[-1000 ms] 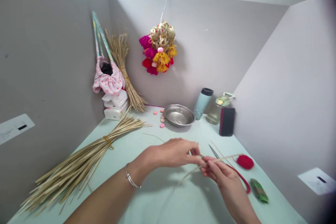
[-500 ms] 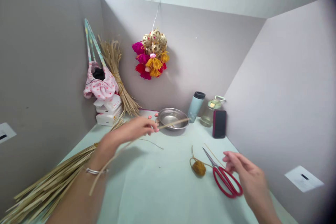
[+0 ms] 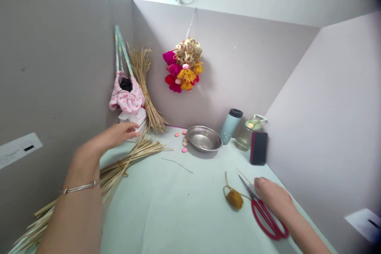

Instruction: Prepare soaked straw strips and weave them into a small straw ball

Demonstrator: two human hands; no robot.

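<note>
Pale table (image 3: 169, 218): left hand (image 3: 119, 134) half-open, empty, near straw bundle (image 3: 139, 150); right hand (image 3: 273, 194) curled by scissors (image 3: 258, 201), grip unclear.

Bright glare at upper left; left wall (image 3: 65, 67) dim; soft shadows; upper-right corner darkened, blurred.

Left hand (image 3: 114, 135) near straw (image 3: 139, 151); right hand (image 3: 272, 194) beside scissors (image 3: 253, 196)
</note>
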